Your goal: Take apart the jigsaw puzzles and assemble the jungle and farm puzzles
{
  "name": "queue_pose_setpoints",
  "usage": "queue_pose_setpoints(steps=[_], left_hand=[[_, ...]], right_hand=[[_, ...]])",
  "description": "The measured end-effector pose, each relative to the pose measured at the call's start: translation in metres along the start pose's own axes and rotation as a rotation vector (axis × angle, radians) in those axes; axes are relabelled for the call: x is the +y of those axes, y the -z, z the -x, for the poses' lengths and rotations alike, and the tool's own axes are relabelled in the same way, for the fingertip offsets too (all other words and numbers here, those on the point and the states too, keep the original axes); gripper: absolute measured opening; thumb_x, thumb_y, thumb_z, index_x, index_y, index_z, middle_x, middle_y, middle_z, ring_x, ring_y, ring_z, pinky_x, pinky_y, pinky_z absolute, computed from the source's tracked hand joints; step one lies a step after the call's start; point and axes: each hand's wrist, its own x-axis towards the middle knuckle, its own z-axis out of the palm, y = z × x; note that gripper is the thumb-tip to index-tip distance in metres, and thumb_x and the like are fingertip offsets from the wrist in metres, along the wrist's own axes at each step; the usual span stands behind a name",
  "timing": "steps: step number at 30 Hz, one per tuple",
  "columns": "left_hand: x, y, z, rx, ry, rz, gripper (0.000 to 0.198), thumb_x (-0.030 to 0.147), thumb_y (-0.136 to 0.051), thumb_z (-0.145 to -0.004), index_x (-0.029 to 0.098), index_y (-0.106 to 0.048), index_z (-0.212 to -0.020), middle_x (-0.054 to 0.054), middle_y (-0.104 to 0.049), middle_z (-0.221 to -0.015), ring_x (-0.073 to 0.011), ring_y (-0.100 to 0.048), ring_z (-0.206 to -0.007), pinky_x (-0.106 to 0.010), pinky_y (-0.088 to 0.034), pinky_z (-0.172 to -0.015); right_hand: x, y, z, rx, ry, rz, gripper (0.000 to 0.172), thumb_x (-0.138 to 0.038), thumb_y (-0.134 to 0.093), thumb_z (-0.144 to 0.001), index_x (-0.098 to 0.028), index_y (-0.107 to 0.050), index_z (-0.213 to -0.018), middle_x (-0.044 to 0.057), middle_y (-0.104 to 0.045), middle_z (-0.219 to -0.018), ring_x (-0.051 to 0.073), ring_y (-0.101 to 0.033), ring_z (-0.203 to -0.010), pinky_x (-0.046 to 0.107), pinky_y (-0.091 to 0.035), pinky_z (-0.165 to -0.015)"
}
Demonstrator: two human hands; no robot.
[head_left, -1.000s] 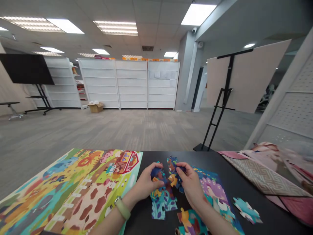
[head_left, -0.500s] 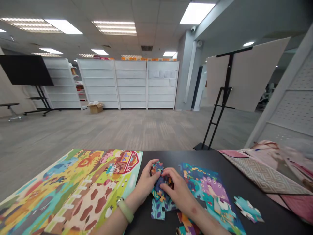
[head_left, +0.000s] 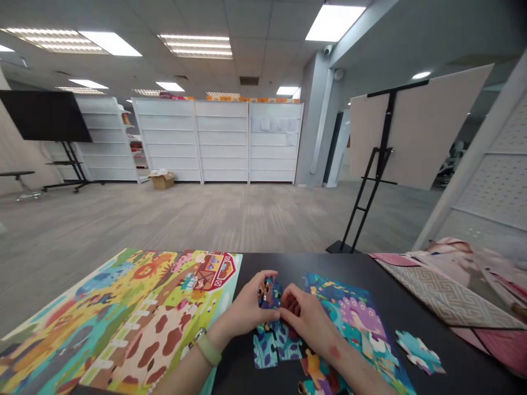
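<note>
My left hand point(head_left: 251, 307) is closed around a small bunch of dark blue and brown jigsaw puzzle pieces point(head_left: 269, 292), held above the table. Close against its right side, my right hand point(head_left: 307, 315) has its fingers curled in and its thumb tip near the left thumb. Anything between those right fingers is hidden. Below the hands, teal puzzle pieces with purple leaves point(head_left: 265, 350) lie joined or side by side on the table. More colourful pieces point(head_left: 317, 376) lie partly under my right forearm.
A bright farm-and-animals picture sheet point(head_left: 164, 323) covers the table's left. On the right lie a blue sea-animal picture point(head_left: 362, 318), a loose turquoise puzzle piece point(head_left: 420, 351) and a pink patterned bag point(head_left: 461, 291). A black easel point(head_left: 370, 192) stands beyond the black table point(head_left: 288, 263).
The bunch of pieces has turned and tilted up in my left hand. My right hand has drawn slightly right, and its fingers have curled in more. The view has shifted a little.
</note>
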Motion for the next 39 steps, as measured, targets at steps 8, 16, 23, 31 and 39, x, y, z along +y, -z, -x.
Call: queue_pose_setpoints(steps=[8,16,23,31,39], left_hand=[[-0.002,0.025,-0.014,0.267,0.042,0.197,0.069,0.028,-0.078,-0.070,0.025,-0.047,-0.131,-0.004,-0.062,-0.112,-0.0201,-0.067,-0.093,-0.033,-0.054,-0.082],[0.014,0.051,-0.009,0.162,0.185,0.169,0.059,0.026,-0.068,-0.072,0.026,-0.049,-0.128,0.002,-0.062,-0.091,-0.0136,-0.064,-0.069,-0.027,-0.054,-0.066],[0.029,0.044,0.002,-0.333,0.262,-0.035,0.056,0.014,-0.073,-0.063,0.025,-0.063,-0.117,0.003,-0.066,-0.103,-0.0165,-0.062,-0.091,-0.025,-0.049,-0.078],[0.046,0.022,0.012,-0.566,0.264,-0.547,0.071,0.021,-0.087,-0.055,0.029,-0.064,-0.121,0.001,-0.067,-0.112,-0.0273,-0.062,-0.104,-0.037,-0.048,-0.092],[0.039,-0.019,0.030,-0.414,0.216,-0.967,0.076,0.034,-0.092,-0.049,0.027,-0.063,-0.119,-0.006,-0.066,-0.112,-0.0355,-0.064,-0.101,-0.046,-0.053,-0.086]], right_hand=[[-0.020,0.014,0.018,-0.222,0.036,0.217,0.062,-0.035,-0.081,-0.068,-0.019,-0.063,-0.125,0.012,-0.058,-0.132,0.031,-0.049,-0.124,0.039,-0.038,-0.107],[-0.026,0.013,0.019,-0.236,-0.127,0.165,0.050,-0.021,-0.079,-0.059,-0.023,-0.058,-0.104,0.002,-0.058,-0.108,0.024,-0.054,-0.103,0.033,-0.045,-0.088],[-0.001,0.014,0.004,-0.005,-0.090,-0.193,0.033,-0.018,-0.055,-0.077,-0.025,-0.057,-0.109,0.005,-0.061,-0.107,0.022,-0.064,-0.098,0.037,-0.051,-0.087],[-0.020,0.034,0.027,-0.396,-0.093,0.102,0.064,-0.023,-0.080,-0.058,-0.025,-0.065,-0.120,0.006,-0.059,-0.125,0.030,-0.056,-0.118,0.039,-0.045,-0.102],[-0.037,0.030,0.031,-0.453,-0.201,0.214,0.066,-0.016,-0.078,-0.056,-0.024,-0.061,-0.119,0.005,-0.062,-0.116,0.029,-0.056,-0.114,0.038,-0.043,-0.098]])
